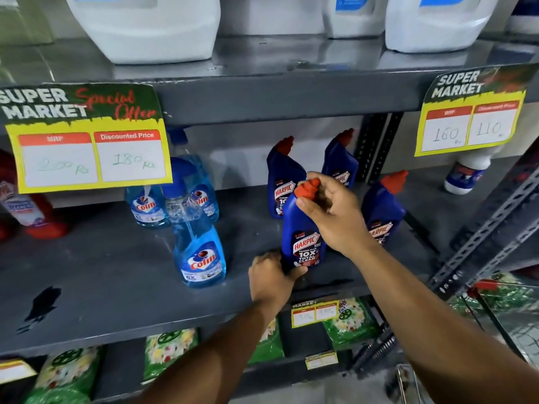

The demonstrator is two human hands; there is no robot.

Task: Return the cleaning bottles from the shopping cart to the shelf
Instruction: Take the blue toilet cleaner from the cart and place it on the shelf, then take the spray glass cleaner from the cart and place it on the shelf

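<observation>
A dark blue Harpic bottle (303, 243) with a red cap stands upright near the front of the grey middle shelf (116, 275). My right hand (335, 217) grips its neck just below the cap. My left hand (271, 278) wraps the bottle's base from the left. Three more Harpic bottles stand behind it: one at the back left (281, 176), one at the back (339, 161) and one to the right (383, 208). A corner of the shopping cart (501, 310) shows at the lower right.
Blue Colin spray bottles (199, 252) stand left of the Harpic group, with more (147, 207) behind. Red bottles (29, 211) sit at the far left, a white bottle (469, 173) at the right. Price cards (87, 138) hang from the upper shelf. Green packets (166, 354) fill the lower shelf.
</observation>
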